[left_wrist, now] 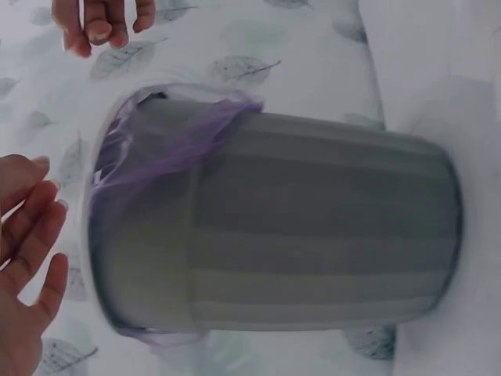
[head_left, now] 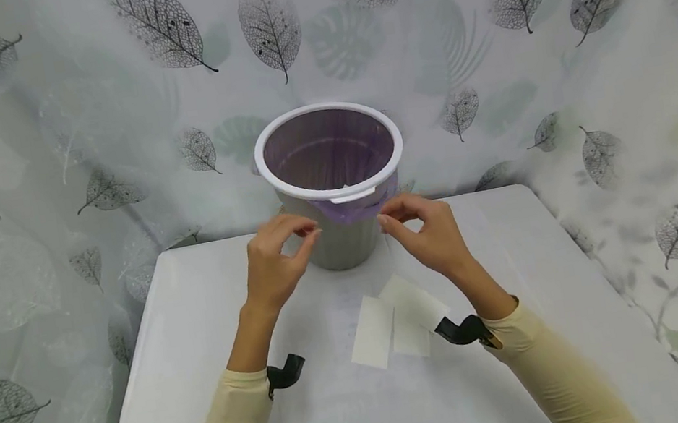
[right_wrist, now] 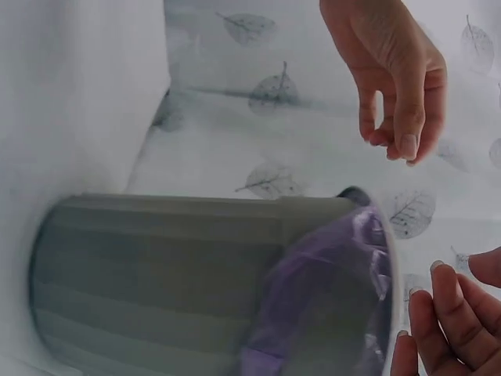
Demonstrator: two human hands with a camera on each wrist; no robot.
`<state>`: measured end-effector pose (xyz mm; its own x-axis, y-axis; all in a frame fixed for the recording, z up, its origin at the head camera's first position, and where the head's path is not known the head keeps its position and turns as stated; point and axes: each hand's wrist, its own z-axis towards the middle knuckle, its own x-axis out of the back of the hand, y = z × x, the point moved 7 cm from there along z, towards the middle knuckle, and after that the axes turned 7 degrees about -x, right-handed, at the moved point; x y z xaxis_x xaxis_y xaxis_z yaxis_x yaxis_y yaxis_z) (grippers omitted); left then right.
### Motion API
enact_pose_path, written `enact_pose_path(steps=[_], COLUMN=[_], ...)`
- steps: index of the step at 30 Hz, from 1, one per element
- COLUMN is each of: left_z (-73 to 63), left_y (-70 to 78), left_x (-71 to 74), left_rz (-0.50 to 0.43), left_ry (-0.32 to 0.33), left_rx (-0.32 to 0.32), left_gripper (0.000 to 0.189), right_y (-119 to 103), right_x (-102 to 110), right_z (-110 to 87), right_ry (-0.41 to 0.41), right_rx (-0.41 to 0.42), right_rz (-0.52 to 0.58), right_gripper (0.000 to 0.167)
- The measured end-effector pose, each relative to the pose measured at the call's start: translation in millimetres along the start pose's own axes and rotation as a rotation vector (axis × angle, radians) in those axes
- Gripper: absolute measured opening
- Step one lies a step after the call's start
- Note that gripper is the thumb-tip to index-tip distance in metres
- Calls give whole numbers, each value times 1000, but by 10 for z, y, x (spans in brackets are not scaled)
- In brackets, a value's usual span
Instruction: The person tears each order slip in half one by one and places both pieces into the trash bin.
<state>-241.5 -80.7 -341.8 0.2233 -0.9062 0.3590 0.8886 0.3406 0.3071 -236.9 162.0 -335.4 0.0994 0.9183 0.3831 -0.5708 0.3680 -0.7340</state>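
Note:
A grey trash bin with a white rim stands at the back of the table. It is lined with a purple plastic bag, whose edge folds down over the outside. My left hand hovers in front of the bin's left side, fingers loosely bent, thumb and fingertips apart. Mirroring it on the bin's right is my right hand, also loosely bent. Both wrist views show the left hand and right hand beside the rim with nothing visible between their fingers.
Several pale paper cards lie overlapping on the white table, between the forearms. A leaf-patterned curtain hangs behind and around the table. Black wrist cameras are on both wrists.

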Motion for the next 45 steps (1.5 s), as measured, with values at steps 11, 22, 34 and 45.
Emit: enact_pose_path(steps=[11, 22, 34, 45], left_z=[-527, -1074, -1643, -2131], left_y=[-50, -83, 23, 62], left_x=[-210, -529, -1009, -1364], left_rz=[-40, -77, -63, 104], left_ry=[-62, -213, -419, -740], left_rx=[116, 245, 346, 502], left_gripper=[13, 24, 27, 54], right_y=[426, 773, 985, 1110], right_x=[-239, -479, -795, -941], right_z=[-411, -834, -1253, -1488], right_ry=[-79, -127, -192, -264], right_rx=[-192, -323, -396, -419], right_rz=[-11, -1, -38, -110], right_gripper=[5, 5, 10, 8])
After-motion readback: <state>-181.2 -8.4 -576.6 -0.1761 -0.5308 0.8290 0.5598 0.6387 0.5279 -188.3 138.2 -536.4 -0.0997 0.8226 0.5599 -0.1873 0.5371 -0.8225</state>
